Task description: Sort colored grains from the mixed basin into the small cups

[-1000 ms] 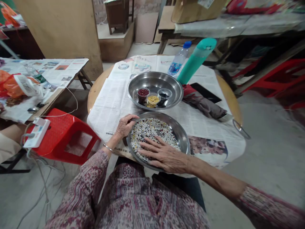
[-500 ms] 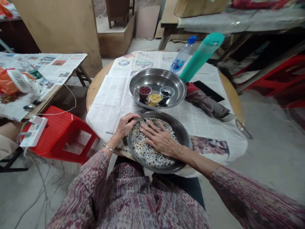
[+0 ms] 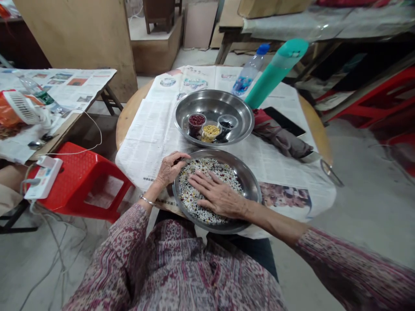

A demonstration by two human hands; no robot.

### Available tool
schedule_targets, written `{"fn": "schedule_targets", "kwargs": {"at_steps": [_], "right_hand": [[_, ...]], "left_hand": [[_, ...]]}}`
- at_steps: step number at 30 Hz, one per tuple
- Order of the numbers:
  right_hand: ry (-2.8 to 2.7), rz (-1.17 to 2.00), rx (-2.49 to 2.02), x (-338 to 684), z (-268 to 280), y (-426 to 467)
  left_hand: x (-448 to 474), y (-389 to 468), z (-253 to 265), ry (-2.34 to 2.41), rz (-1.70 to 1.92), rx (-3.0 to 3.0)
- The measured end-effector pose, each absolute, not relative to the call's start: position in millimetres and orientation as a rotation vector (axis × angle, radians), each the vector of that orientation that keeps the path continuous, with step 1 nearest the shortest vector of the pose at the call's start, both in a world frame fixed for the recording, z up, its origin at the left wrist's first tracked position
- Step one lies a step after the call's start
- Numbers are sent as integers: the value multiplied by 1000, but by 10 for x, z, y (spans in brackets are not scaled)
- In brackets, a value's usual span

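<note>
A steel basin (image 3: 254, 190) of mixed white grains and dark, red and yellow beans (image 3: 201, 207) sits at the table's near edge. At its left rim is my left hand (image 3: 170, 168), closed on the edge with thumb and fingers. My right hand (image 3: 218, 196) lies flat on the grains, fingers stretched out and slightly apart, holding nothing. Just behind stands a second steel basin (image 3: 210, 97). Inside it are a cup of red beans (image 3: 196, 123), a cup of yellow beans (image 3: 210, 131) and a clear cup with black beans (image 3: 227, 123).
Newspaper (image 3: 142, 138) covers the round table. Behind the far basin are a water bottle (image 3: 249, 71) and a tall green container (image 3: 275, 73). A folded umbrella (image 3: 285, 140) and a black tablet (image 3: 282, 121) lie right. A red stool (image 3: 84, 181) bearing a power strip (image 3: 45, 177) stands left.
My right hand has slid slightly left and down across the grains, whose surface now shows more red and yellow beans. My left hand stays at the rim.
</note>
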State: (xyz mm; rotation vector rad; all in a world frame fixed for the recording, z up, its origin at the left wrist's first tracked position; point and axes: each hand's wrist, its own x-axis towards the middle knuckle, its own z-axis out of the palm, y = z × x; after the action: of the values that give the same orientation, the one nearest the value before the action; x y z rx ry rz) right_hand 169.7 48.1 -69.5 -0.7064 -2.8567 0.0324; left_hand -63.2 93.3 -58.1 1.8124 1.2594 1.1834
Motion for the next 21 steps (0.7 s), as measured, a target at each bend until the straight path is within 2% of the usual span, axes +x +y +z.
{"fn": "schedule_targets", "kwargs": {"at_steps": [4, 7, 15, 21], "right_hand": [[-2949, 171, -435, 1653, -624, 360], [-2947, 201, -424, 1614, -603, 401], [-2814, -36, -939, 1773, -653, 583], [-2710, -66, -1273, 1921, -579, 354]], "left_hand": [[-626, 936, -571, 1272, 1172, 1806], [-622, 930, -557, 1276, 1171, 1798], [-613, 925, -558, 1258, 1235, 1774], [-617, 942, -591, 1306, 1286, 1711]]}}
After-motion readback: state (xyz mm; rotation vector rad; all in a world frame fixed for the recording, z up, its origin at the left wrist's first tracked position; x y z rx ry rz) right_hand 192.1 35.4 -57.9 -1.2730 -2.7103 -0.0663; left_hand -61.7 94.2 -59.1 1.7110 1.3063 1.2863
